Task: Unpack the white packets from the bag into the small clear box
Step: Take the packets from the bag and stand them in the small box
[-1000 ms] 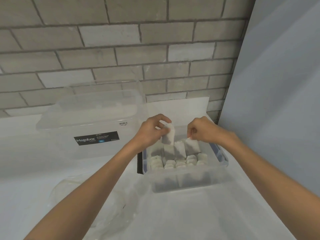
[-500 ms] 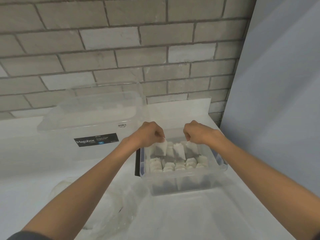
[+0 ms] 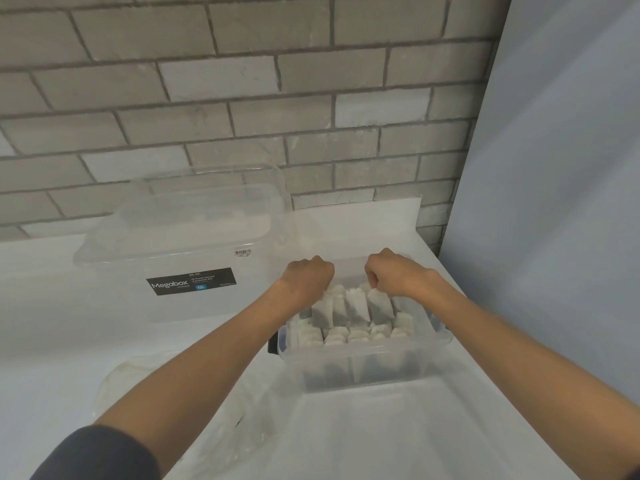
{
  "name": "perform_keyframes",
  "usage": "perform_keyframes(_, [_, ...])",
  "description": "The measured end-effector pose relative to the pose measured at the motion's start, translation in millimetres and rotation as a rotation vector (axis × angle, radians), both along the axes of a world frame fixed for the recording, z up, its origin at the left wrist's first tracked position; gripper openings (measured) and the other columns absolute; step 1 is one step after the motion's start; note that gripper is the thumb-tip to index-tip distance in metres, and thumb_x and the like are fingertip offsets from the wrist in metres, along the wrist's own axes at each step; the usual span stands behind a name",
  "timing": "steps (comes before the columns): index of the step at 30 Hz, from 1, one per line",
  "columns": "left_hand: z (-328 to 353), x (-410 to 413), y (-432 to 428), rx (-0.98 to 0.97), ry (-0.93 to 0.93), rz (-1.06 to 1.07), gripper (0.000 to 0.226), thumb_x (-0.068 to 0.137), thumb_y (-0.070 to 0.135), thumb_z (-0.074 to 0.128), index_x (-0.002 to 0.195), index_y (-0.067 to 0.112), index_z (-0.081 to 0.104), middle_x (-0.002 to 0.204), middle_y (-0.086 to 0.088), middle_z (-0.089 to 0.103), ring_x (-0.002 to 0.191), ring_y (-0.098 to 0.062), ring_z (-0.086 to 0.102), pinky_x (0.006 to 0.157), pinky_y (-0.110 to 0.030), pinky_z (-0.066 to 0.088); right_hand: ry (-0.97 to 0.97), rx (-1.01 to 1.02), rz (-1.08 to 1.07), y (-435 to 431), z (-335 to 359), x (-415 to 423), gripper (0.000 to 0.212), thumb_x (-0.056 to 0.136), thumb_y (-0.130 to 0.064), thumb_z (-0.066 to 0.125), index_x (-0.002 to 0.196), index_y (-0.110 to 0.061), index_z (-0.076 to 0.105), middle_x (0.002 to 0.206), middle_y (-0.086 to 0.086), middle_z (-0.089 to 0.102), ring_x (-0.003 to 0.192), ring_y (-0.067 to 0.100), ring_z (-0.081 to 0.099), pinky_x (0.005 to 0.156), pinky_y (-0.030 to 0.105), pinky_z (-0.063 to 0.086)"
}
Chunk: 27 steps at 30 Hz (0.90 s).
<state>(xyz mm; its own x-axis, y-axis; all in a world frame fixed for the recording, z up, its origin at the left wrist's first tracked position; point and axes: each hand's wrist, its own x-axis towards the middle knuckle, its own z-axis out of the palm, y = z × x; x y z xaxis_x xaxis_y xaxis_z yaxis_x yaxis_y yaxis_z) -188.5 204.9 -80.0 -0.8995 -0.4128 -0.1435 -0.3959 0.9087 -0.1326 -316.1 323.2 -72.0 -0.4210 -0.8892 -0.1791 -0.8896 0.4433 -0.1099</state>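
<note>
Left hand pinches one white packet, right hand another; both stand below, inside the small clear box.

Grey brick wall, pale blue wall, white table

small clear box: is reading as smooth transparent plastic, faintly glossy.
white packets: are looking matt, thin and papery, slightly translucent.
large clear box: is showing smooth clear plastic; its black label is looking matt.
bag: is showing thin, crinkled clear film.
tabletop: is looking smooth, white, satin.
wall: is showing rough matt grey brick.
sleeve: is looking like dark matt cloth.
</note>
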Motion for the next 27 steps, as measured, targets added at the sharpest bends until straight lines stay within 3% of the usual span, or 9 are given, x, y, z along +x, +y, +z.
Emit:
perform_keyframes(5, [-4.0, 0.8, 0.3, -0.145, 0.008, -0.037, 0.02, 0.092, 0.004, 0.057, 0.111, 0.008, 0.057, 0.11, -0.01, 0.057, 0.088, -0.026, 0.061, 0.071, -0.03, 0.041, -0.004, -0.053, 0.001, 3.7, -3.1, -0.8, 0.028, 0.09, 0.007, 0.04, 0.109, 0.002, 0.06, 0.115, 0.02, 0.053, 0.097, 0.036, 0.059, 0.085, 0.042, 0.051])
perform_keyframes(8, [-4.0, 2.4, 0.0, -0.222, 0.01, -0.049, 0.025, 0.088, -0.002, 0.057, 0.11, 0.009, 0.057, 0.103, -0.008, 0.056, 0.085, -0.025, 0.061, 0.067, -0.028, 0.038, -0.021, -0.065, 0.0, 3.8, -2.8, -0.6, 0.029, 0.088, 0.008, 0.041, 0.108, 0.002, 0.061, 0.115, 0.02, 0.054, 0.097, 0.036, 0.059, 0.085, 0.042, 0.052])
perform_keyframes(12, [1.0, 4.2, 0.6, -0.26, 0.019, -0.056, 0.036, 0.081, -0.013, 0.055, 0.108, 0.01, 0.059, 0.108, -0.009, 0.059, 0.083, -0.025, 0.061, 0.066, -0.028, 0.036, -0.036, -0.062, -0.007, 3.1, -3.9, 0.9, 0.03, 0.087, 0.01, 0.041, 0.108, 0.003, 0.061, 0.114, 0.02, 0.054, 0.098, 0.036, 0.059, 0.085, 0.042, 0.052])
perform_keyframes(22, [4.2, 11.5, 1.0, -0.335, 0.013, -0.081, 0.036, 0.082, -0.013, 0.051, 0.108, 0.011, 0.057, 0.101, -0.006, 0.057, 0.088, -0.024, 0.062, 0.066, -0.028, 0.033, 0.045, -0.066, -0.02, -0.1, 0.2, -1.6, 0.026, 0.087, 0.009, 0.04, 0.106, 0.002, 0.057, 0.111, 0.018, 0.052, 0.09, 0.034, 0.06, 0.077, 0.038, 0.05])
perform_keyframes(24, [2.5, 11.8, 2.2, -0.363, -0.002, -0.089, 0.032, 0.084, -0.011, 0.051, 0.106, 0.011, 0.056, 0.09, -0.004, 0.053, 0.09, -0.023, 0.063, 0.065, -0.029, 0.032, 0.048, -0.06, -0.019, 0.4, -0.2, -2.0, 0.026, 0.087, 0.009, 0.041, 0.106, 0.002, 0.057, 0.111, 0.018, 0.052, 0.086, 0.032, 0.058, 0.075, 0.037, 0.049])
perform_keyframes(27, [0.7, 11.9, 2.3, -0.397, -0.025, -0.092, 0.025, 0.086, -0.006, 0.053, 0.099, 0.015, 0.053, 0.067, 0.001, 0.03, 0.079, -0.023, 0.058, 0.065, -0.029, 0.03, 0.067, -0.062, -0.023, 0.6, 2.7, -1.9, 0.026, 0.088, 0.008, 0.041, 0.108, 0.001, 0.056, 0.112, 0.018, 0.051, 0.087, 0.032, 0.057, 0.075, 0.036, 0.049])
